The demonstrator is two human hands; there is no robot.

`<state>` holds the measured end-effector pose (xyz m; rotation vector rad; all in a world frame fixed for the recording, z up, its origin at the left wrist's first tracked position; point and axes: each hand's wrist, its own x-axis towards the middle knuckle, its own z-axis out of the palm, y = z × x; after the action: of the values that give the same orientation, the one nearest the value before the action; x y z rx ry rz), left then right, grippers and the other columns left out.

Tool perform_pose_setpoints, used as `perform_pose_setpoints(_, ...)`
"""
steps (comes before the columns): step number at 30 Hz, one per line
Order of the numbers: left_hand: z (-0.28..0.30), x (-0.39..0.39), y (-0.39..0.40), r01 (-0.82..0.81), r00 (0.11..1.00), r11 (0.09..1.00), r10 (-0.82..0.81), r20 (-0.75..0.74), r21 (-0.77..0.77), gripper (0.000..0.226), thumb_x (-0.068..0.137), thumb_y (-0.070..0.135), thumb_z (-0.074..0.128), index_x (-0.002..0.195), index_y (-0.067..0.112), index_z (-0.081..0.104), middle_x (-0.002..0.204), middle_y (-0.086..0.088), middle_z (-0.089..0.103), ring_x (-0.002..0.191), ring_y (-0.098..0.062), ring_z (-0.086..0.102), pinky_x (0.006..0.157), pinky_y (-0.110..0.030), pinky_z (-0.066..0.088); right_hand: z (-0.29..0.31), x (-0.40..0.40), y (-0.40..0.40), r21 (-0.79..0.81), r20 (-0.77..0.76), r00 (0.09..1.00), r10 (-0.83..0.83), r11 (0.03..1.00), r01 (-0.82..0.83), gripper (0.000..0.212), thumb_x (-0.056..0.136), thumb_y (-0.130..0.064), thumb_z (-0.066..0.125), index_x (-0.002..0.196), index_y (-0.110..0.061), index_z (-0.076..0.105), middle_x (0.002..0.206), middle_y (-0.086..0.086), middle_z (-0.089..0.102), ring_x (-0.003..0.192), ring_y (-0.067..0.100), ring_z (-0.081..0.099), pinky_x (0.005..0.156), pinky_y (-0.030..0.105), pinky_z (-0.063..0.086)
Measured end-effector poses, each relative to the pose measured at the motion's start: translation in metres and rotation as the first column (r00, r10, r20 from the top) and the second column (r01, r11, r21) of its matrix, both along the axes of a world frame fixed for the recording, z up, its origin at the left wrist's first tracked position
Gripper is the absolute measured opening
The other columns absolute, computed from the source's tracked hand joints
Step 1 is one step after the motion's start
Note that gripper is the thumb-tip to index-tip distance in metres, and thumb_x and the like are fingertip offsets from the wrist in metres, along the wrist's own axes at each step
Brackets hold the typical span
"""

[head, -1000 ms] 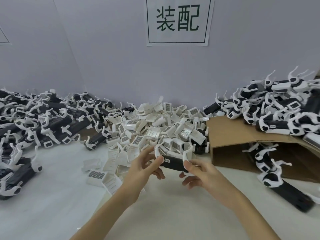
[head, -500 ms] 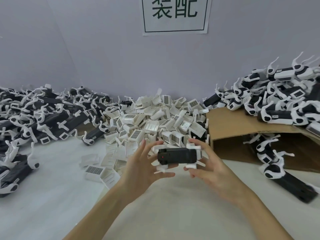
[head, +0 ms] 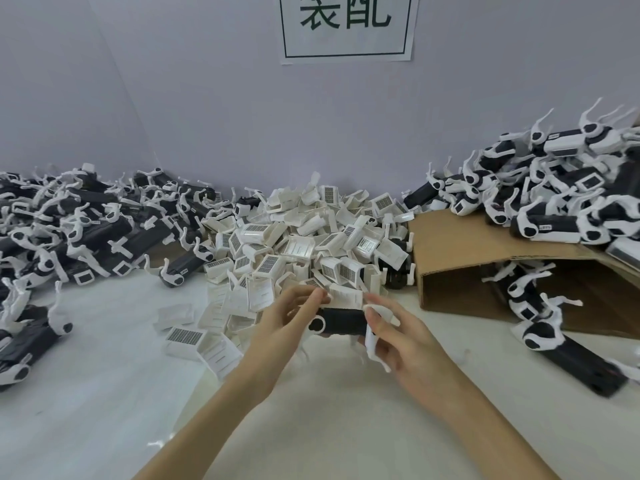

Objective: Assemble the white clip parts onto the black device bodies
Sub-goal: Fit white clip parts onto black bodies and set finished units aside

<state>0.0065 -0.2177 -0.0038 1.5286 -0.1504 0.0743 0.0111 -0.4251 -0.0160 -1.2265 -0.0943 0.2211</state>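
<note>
The oblong black plastic device body (head: 341, 320) is held between both hands just above the white table (head: 104, 393), near-centre, long axis running left–right. Left hand (head: 277, 327) is clamped on its left end w/ the round white cap; right hand (head: 398, 337) pinches the right end, where a white plastic clip part (head: 372, 341) is blurred, fit not readable. Both hands are about equally near. The pile of loose white clip parts (head: 311, 244) lies just beyond, far side. Vs. 0.5 s ago: body sits lower, hands closer together; the white legs then seen under it are now mostly hidden.
</note>
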Motion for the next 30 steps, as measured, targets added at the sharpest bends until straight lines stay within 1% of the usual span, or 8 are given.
perform_pose_setpoints(3,0.0,-0.003,-0.003,0.05,0.999,0.993,-0.051,0.008,0.108,0.053,0.08,0.079,0.062,0.113,0.038,0.072,0.102,0.006,0.079,0.093,-0.019,0.077,0.087,-0.024,0.054,0.003,0.0,-0.002,-0.032,0.073,0.994,-0.077,0.996,0.079,0.073,0.069,-0.037,0.086,0.138,-0.027,0.064,0.11,0.008,0.077,0.101,0.019,0.073,0.094,0.033,0.055)
perform_pose_setpoints(8,-0.003,-0.003,-0.005,-0.035,0.993,0.993,0.022,0.113,0.111,0.035,0.08,0.065,0.071,0.103,0.04,0.078,0.083,0.0,0.078,0.076,-0.018,0.075,0.072,-0.022,0.057,0.007,-0.004,-0.002,-0.032,0.143,0.987,-0.069,0.997,0.074,0.076,0.073,-0.04,0.082,0.145,-0.032,0.058,0.12,0.003,0.076,0.114,0.017,0.072,0.091,0.025,0.057)
perform_pose_setpoints(12,-0.002,-0.003,0.0,-0.03,0.99,0.996,0.019,0.14,0.082,0.036,0.085,0.058,0.072,0.113,0.036,0.079,0.101,0.004,0.08,0.083,-0.017,0.076,0.076,-0.02,0.056,0.007,-0.004,0.001,-0.048,0.191,0.98,-0.049,0.997,0.059,0.075,0.073,-0.04,0.082,0.144,-0.032,0.059,0.108,-0.007,0.078,0.104,0.007,0.073,0.091,0.02,0.055)
perform_pose_setpoints(15,-0.005,-0.004,-0.004,-0.074,0.983,0.973,0.035,0.181,0.217,0.033,0.097,0.053,0.07,0.127,0.041,0.07,0.116,0.011,0.076,0.104,-0.011,0.072,0.093,-0.024,0.054,0.007,-0.005,0.002,-0.082,0.226,0.966,-0.127,0.986,0.149,0.069,0.07,-0.043,0.084,0.136,-0.031,0.066,0.108,-0.007,0.077,0.101,0.008,0.07,0.095,0.028,0.055)
perform_pose_setpoints(19,-0.011,-0.005,-0.006,-0.326,0.813,0.727,-0.111,0.572,0.604,0.046,0.102,0.045,0.064,0.144,0.025,0.061,0.136,0.012,0.06,0.127,-0.008,0.057,0.107,-0.028,0.045,0.003,-0.006,0.002,-0.076,0.328,0.882,-0.34,0.92,0.383,0.061,0.068,-0.04,0.086,0.125,-0.027,0.069,0.107,-0.008,0.077,0.101,0.005,0.072,0.081,0.017,0.055)
perform_pose_setpoints(22,-0.018,-0.005,-0.008,-0.372,0.777,0.6,-0.216,0.591,0.708,0.046,0.099,0.029,0.075,0.142,0.019,0.062,0.132,0.007,0.063,0.119,-0.017,0.06,0.098,-0.037,0.053,0.002,-0.008,0.005,-0.167,0.402,0.863,-0.307,0.902,0.399,0.059,0.074,-0.044,0.082,0.129,-0.028,0.066,0.112,-0.01,0.076,0.108,0.007,0.071,0.092,0.021,0.056)
perform_pose_setpoints(27,-0.017,0.0,-0.001,-0.145,0.932,0.902,-0.014,0.362,0.407,0.035,0.103,0.001,0.064,0.132,0.021,0.061,0.118,0.011,0.076,0.112,-0.008,0.072,0.099,-0.031,0.057,0.009,-0.004,-0.002,0.079,0.21,0.958,-0.193,0.98,0.18,0.038,0.11,-0.035,0.045,0.131,-0.014,0.069,0.127,0.011,0.073,0.122,0.029,0.068,0.102,0.042,0.052)
perform_pose_setpoints(30,-0.017,0.0,-0.003,-0.001,0.987,0.984,-0.028,0.157,0.176,0.021,0.107,0.011,0.06,0.128,0.014,0.062,0.122,0.007,0.078,0.119,-0.012,0.072,0.109,-0.039,0.054,0.006,-0.008,0.0,-0.245,0.3,0.953,-0.046,0.962,0.123,0.041,0.107,-0.011,0.055,0.133,-0.041,0.066,0.135,-0.017,0.067,0.129,0.006,0.06,0.101,0.025,0.049)
